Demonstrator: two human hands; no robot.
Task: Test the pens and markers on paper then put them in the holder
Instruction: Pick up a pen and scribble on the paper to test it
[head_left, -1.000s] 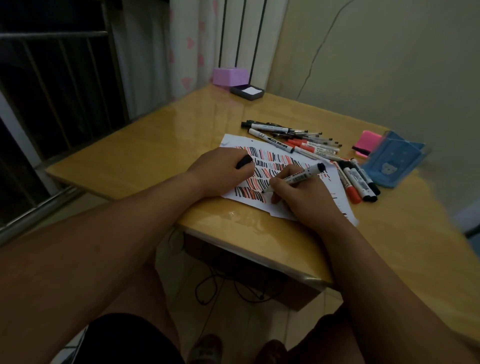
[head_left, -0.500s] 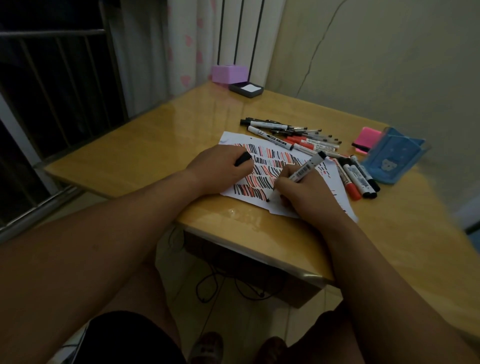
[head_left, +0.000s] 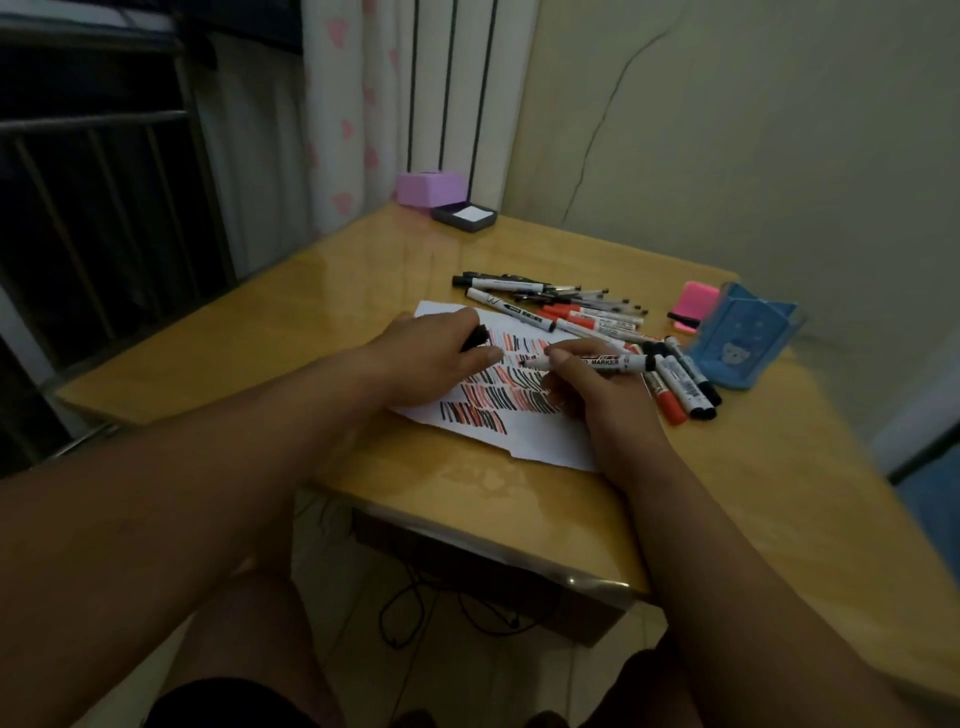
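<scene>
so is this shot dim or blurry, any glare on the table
Head view: dim and underexposed, darkest at the left window bars and bottom edge; soft sheen patches on the glossy table; wide-angle stretch swells the forearms and bows the table edges; centre sharp enough to read the print on the marker in the right hand.

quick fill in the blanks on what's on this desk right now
The left hand grips a black ____.
The right hand holds a ____.
The paper is marked in black and ____.
The holder is coloured ____.
Missing words: cap, marker, red, blue.
</scene>
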